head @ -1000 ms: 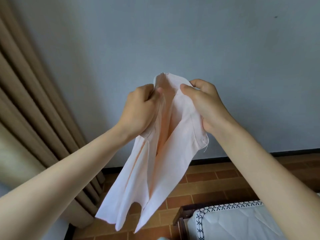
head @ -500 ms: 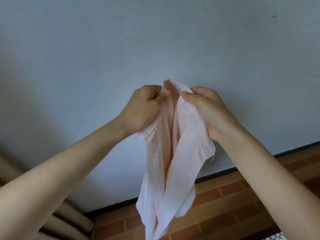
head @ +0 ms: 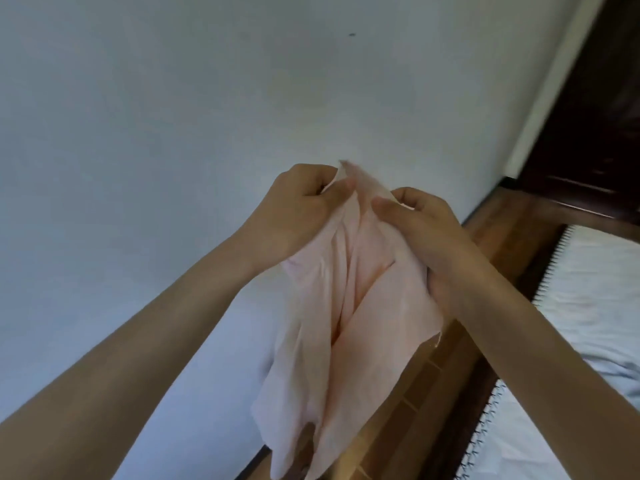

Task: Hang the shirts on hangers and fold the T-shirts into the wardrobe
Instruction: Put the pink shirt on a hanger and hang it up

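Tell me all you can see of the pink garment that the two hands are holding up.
The pink garment is pale peach-pink, of thin, light woven-looking cloth. It hangs bunched in long vertical folds in front of the wall, its lower ends loose and uneven. The left hand grips its top left edge; the right hand pinches the top right. A small point of cloth sticks up between them. Nothing else visibly touches it.

both hands raised, fingers pinched

You are seeing soft, even daylight on the pale wall, no glare, motion blur smearing the pink garment, dark furniture staying underexposed, wide-angle bending at the edges.
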A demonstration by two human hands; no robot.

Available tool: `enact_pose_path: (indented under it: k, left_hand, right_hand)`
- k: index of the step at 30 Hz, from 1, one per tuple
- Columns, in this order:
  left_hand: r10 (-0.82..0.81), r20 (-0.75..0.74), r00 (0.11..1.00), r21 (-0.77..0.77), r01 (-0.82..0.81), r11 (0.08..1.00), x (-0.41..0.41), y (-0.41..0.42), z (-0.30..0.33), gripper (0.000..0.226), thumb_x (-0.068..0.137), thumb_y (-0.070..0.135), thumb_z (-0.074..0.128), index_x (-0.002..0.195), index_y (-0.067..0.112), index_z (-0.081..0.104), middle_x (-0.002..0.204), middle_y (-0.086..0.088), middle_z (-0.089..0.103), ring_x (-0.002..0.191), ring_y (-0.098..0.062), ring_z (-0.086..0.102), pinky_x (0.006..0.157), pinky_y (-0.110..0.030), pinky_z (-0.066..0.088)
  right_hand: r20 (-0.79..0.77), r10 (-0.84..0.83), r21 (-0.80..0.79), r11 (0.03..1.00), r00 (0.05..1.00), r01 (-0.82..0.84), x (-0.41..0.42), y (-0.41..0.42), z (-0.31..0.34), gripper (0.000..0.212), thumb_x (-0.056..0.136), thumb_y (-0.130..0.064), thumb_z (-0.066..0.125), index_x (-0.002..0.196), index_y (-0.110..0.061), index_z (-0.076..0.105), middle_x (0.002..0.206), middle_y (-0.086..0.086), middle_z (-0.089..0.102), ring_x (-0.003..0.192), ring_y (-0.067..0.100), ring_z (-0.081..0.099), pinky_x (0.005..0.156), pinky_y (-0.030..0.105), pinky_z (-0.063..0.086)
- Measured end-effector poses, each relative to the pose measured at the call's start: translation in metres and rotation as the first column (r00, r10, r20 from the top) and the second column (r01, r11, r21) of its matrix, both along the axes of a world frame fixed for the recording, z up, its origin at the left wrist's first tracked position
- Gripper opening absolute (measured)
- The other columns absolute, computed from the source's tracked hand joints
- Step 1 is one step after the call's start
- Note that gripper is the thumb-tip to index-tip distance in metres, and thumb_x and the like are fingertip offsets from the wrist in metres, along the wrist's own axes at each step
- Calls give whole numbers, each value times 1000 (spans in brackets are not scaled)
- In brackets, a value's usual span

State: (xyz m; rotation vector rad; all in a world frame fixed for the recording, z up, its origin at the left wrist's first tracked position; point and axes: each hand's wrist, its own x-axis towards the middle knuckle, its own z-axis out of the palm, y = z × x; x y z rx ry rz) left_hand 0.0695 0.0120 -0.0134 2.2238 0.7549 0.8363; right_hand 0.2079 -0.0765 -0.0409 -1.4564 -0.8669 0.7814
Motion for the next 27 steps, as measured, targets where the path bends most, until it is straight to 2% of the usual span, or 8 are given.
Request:
enact_pose_path:
  k: [4,8,10,13,17,21,25,27]
  left_hand:
    - [-131,-30,991,-43,130,991,61,43,-15,44,99,26,52,73,-9,47,67,-10,42,59,-18,39,58,-30,28]
    - [-257,-60,965,-49,254,966,123,91,-18,47,99,24,53,58,14,30,55,2,29,46,-8,26,47,-22,21]
    - [-323,-61,944,-74,319,945,153,113,-16,49,99,25,53,58,16,27,54,3,27,44,-9,26,46,-22,21]
    - [-406,-5,914,-135,402,906,201,141,-23,48,98,23,54,57,17,29,54,6,28,45,-7,26,48,-24,21]
    - [-489,54,870,-191,490,850,259,162,-34,48,98,24,55,56,18,33,52,9,30,46,-7,28,50,-27,21]
    - [-549,77,832,-226,551,804,313,174,-41,42,99,22,52,59,12,41,61,-2,36,52,-10,34,56,-27,26]
    - [-559,70,826,-210,560,801,369,189,-52,48,100,22,50,55,20,34,55,4,30,40,-3,36,44,-10,25]
    - [-550,49,834,-207,547,811,399,199,-56,48,100,23,50,55,20,35,56,3,31,42,-3,37,43,-9,24]
  right_hand:
    - [-19,-147,-19,989,989,146,47,17,-9,14,95,-24,62,85,-13,66,70,-2,69,61,9,66,52,22,52]
    - [-87,-303,-27,953,949,302,92,48,-11,16,96,-18,61,80,-14,63,63,-1,66,54,10,63,48,20,48]
    - [-100,-364,-32,931,926,363,112,65,-9,20,96,-18,61,76,-16,61,59,-3,64,50,9,60,46,19,46]
    - [-77,-454,-42,891,888,452,140,85,-8,20,95,-21,62,76,-17,60,65,0,63,56,9,60,52,20,48]
    - [-41,-615,-65,788,787,612,183,98,-11,12,93,-22,64,83,-17,64,78,4,66,66,15,64,62,30,53]
    - [-21,-719,-97,694,695,714,226,103,-12,7,90,-22,67,87,-16,67,74,1,68,58,11,65,54,25,55]
    - [-20,-779,-102,625,627,774,277,111,-20,4,89,-21,68,88,-17,68,68,-3,68,52,8,65,47,21,51]
    - [-10,-793,-116,606,609,787,306,119,-26,5,90,-21,68,92,-17,67,71,-2,68,50,6,64,46,20,51]
